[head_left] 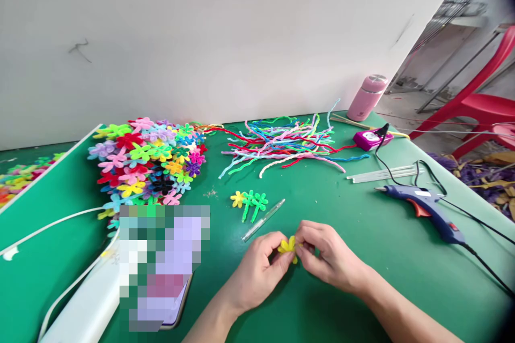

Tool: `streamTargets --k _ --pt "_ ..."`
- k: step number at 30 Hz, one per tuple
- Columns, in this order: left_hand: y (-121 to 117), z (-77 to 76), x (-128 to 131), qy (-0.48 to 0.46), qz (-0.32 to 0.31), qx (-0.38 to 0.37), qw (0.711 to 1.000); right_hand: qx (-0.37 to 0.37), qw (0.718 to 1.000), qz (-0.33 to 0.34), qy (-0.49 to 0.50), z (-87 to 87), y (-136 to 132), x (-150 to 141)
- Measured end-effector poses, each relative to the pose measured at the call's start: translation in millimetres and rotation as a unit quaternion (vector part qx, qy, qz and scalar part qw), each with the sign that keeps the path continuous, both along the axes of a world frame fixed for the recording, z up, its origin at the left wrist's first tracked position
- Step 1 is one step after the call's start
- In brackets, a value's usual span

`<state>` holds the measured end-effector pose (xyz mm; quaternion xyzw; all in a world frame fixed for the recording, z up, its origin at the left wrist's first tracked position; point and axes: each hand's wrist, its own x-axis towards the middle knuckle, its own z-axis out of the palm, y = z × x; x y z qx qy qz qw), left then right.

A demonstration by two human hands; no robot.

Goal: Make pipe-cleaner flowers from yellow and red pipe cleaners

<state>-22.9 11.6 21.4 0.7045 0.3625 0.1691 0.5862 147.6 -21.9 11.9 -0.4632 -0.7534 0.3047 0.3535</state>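
Observation:
Between my two hands is a small yellow pipe-cleaner flower [287, 245], held just above the green table. My left hand [260, 265] pinches its left and lower side between thumb and fingers. On its right side, the fingertips of my right hand [328, 252] are closed on a petal. Just beyond my hands lie a clear pen [263, 220], a pair of green pipe-cleaner flowers with stems [254, 204] and another yellow flower [237, 199]. Part of the held flower is hidden by my fingers.
A heap of colourful flowers [139, 158] rises at the left, near a pixelated phone [181, 305] and a white device [86, 295]. Loose pipe cleaners [281, 142] lie at the back. To the right are a blue glue gun [430, 206], glue sticks [382, 174], a purple box [368, 140] and a pink bottle [367, 97].

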Motion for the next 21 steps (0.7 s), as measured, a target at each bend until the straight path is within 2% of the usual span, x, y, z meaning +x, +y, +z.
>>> streamTargets --k 3,5,7,10,12,14,15,17,19,20,21 --pt "-1.7 -0.3 0.9 0.037 -0.009 0.115 0.993 -0.057 0.998 -0.015 0.019 0.3 0.2 -2.1" --pt "-3.2 -2.9 1.6 0.046 -0.021 0.214 0.976 -0.099 0.994 -0.033 0.026 1.3 0.5 -3.6" --pt "-4.9 -6.7 2.2 0.061 -0.030 0.330 0.942 -0.142 0.988 -0.053 0.035 2.2 1.2 -4.6" --pt "-7.7 -11.3 2.9 0.103 -0.034 0.485 0.868 -0.204 0.975 -0.070 0.060 2.6 3.3 -3.6" --pt "-9.7 -13.1 3.4 0.123 -0.033 0.556 0.821 -0.247 0.963 -0.063 0.087 2.3 5.0 -1.6" --pt "-11.6 -14.0 4.1 0.123 -0.030 0.590 0.797 -0.284 0.952 -0.046 0.107 1.7 6.2 0.3" --pt "-12.3 -14.1 4.5 0.117 -0.029 0.583 0.804 -0.293 0.949 -0.038 0.108 1.4 6.4 0.8" --pt "-12.5 -13.5 5.3 0.086 -0.019 0.513 0.854 -0.280 0.955 -0.036 0.093 1.4 5.9 0.7" --pt "-11.1 -11.2 5.7 0.045 0.008 0.353 0.935 -0.229 0.969 -0.046 0.077 2.1 4.4 -0.3" --pt "-9.9 -9.5 5.7 0.021 0.025 0.245 0.969 -0.196 0.976 -0.048 0.075 2.6 3.4 -0.8" --pt "-8.4 -7.6 5.6 -0.005 0.041 0.127 0.991 -0.164 0.982 -0.046 0.077 3.1 2.5 -1.0"
